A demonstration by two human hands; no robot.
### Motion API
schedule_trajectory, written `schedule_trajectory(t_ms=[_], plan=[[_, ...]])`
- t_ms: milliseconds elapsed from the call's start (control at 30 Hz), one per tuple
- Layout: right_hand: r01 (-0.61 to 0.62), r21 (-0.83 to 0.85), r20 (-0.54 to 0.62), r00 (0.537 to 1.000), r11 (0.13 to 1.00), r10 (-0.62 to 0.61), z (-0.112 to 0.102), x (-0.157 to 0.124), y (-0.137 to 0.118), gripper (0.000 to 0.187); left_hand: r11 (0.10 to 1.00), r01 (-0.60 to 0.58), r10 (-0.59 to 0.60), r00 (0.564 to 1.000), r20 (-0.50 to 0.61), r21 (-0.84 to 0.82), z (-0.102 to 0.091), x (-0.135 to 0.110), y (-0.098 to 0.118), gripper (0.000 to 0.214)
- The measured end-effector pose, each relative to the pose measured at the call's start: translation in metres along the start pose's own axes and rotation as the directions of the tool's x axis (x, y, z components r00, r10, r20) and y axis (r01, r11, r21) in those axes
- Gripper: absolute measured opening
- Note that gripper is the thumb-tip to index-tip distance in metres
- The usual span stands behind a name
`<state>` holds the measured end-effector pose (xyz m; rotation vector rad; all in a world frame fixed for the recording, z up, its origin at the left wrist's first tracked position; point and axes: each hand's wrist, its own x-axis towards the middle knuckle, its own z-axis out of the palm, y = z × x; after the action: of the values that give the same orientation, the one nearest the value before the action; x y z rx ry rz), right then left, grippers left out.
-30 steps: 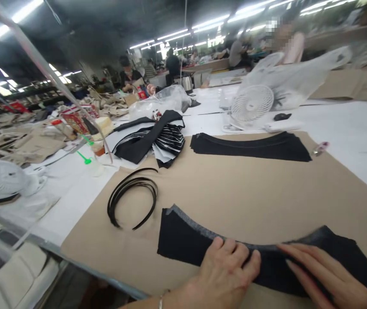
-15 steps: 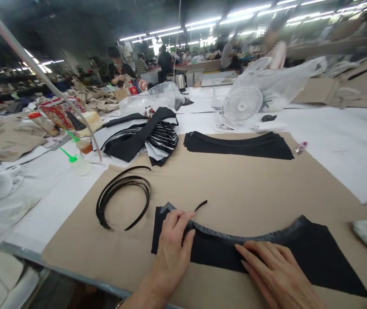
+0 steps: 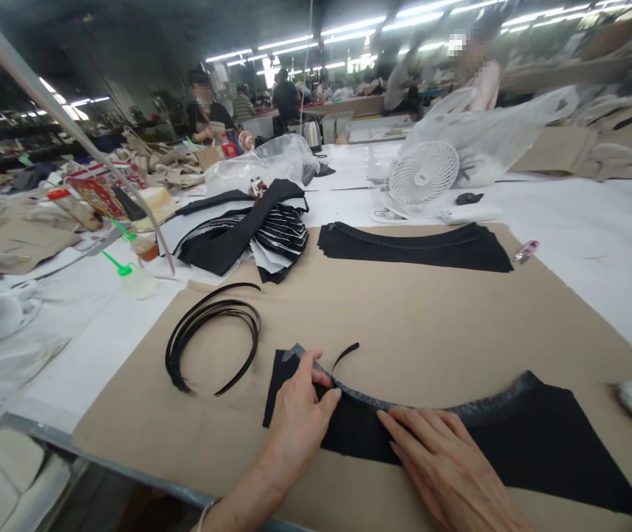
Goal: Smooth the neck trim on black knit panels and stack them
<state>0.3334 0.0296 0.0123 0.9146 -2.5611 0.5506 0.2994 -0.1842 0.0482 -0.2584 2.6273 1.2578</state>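
A curved black fabric piece [image 3: 543, 443] with a grey inner edge lies on the tan paper sheet [image 3: 432, 318] near me. My left hand [image 3: 299, 410] rests on its left end, thumb and forefinger pinching a thin black strip [image 3: 345, 353] that curls up off the grey edge. My right hand [image 3: 449, 473] lies flat on the fabric's middle, fingers stretched out and pressing it down. To the left lies a loose bundle of curved black strips [image 3: 210, 332].
A stack of black cut pieces [image 3: 416, 247] lies at the far end of the tan sheet. A heap of black and striped fabric [image 3: 249, 233], glue bottles [image 3: 133, 277], a white fan [image 3: 421, 177] and plastic bags stand behind. Other people work at distant tables.
My left hand slid from the fabric's middle to its left end and lifted a thin black strip from the edge. My right hand moved left along the fabric.
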Motion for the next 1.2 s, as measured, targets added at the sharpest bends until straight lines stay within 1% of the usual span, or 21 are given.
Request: schedule_trajectory(t_ms=[200,233,267,333,400,467,567,667,733,800,867,933,1000,1100,1133,1200], plan=[[0.011,0.009,0.012,1.000,1.000,-0.011,0.001,0.001,0.002,0.036,0.998,-0.027,0.024,0.998,-0.056,-0.057,0.006,0.005,0.003,0.051],[0.015,0.014,0.016,1.000,1.000,-0.015,0.001,0.001,0.002,0.037,0.998,-0.056,0.053,0.996,-0.066,-0.042,0.006,0.005,0.004,0.052],[0.019,0.016,0.017,1.000,1.000,-0.019,0.001,0.001,0.002,0.037,0.994,-0.110,0.109,0.991,-0.078,-0.006,0.006,0.004,0.005,0.051],[0.022,0.019,0.019,1.000,1.000,-0.022,0.001,0.001,0.002,0.037,0.956,-0.269,0.278,0.958,-0.074,0.114,0.004,0.003,0.008,0.052],[0.015,0.020,0.021,1.000,1.000,-0.016,0.002,0.000,0.003,0.037,0.876,-0.416,0.428,0.904,0.005,0.246,0.002,0.002,0.010,0.054],[0.004,0.019,0.030,1.000,1.000,-0.005,0.002,-0.002,0.002,0.038,0.792,-0.486,0.486,0.868,0.102,0.369,-0.001,0.002,0.011,0.047],[-0.010,0.011,0.039,0.999,1.000,0.010,0.004,-0.005,0.002,0.039,0.687,-0.523,0.492,0.846,0.206,0.505,-0.006,0.004,0.016,0.026],[-0.014,-0.008,0.044,0.999,1.000,0.014,0.006,-0.005,0.003,0.039,0.594,-0.567,0.512,0.814,0.276,0.570,-0.012,0.007,0.023,0.010],[-0.011,-0.030,0.048,0.999,1.000,0.012,0.007,-0.004,0.003,0.040,0.549,-0.592,0.513,0.796,0.321,0.590,-0.017,0.010,0.029,0.005],[-0.006,-0.045,0.051,0.999,0.999,0.008,0.006,-0.003,0.003,0.041,0.528,-0.605,0.495,0.790,0.363,0.597,-0.024,0.013,0.034,0.008],[-0.004,-0.052,0.052,0.999,0.999,0.007,0.005,-0.003,0.003,0.040,0.526,-0.607,0.466,0.792,0.394,0.596,-0.032,0.018,0.035,0.008],[-0.005,-0.056,0.059,0.998,0.998,0.008,0.004,-0.004,0.003,0.040,0.557,-0.587,0.426,0.809,0.404,0.588,-0.040,0.023,0.033,0.007],[-0.008,-0.066,0.064,0.998,0.998,0.012,0.005,-0.005,0.004,0.041,0.638,-0.533,0.371,0.845,0.386,0.555,-0.049,0.029,0.027,0.008],[-0.012,-0.071,0.071,0.997,0.997,0.017,0.008,-0.007,0.007,0.042,0.788,-0.404,0.268,0.904,0.333,0.464,-0.059,0.036,0.013,0.011],[-0.012,-0.069,0.072,0.997,0.998,0.017,0.008,-0.007,0.007,0.043,0.819,-0.366,0.238,0.917,0.319,0.441,-0.061,0.038,0.007,0.012],[-0.009,-0.066,0.063,0.998,0.998,0.013,0.009,-0.007,0.008,0.043,0.856,-0.308,0.192,0.935,0.297,0.416,-0.064,0.040,-0.002,0.013]])
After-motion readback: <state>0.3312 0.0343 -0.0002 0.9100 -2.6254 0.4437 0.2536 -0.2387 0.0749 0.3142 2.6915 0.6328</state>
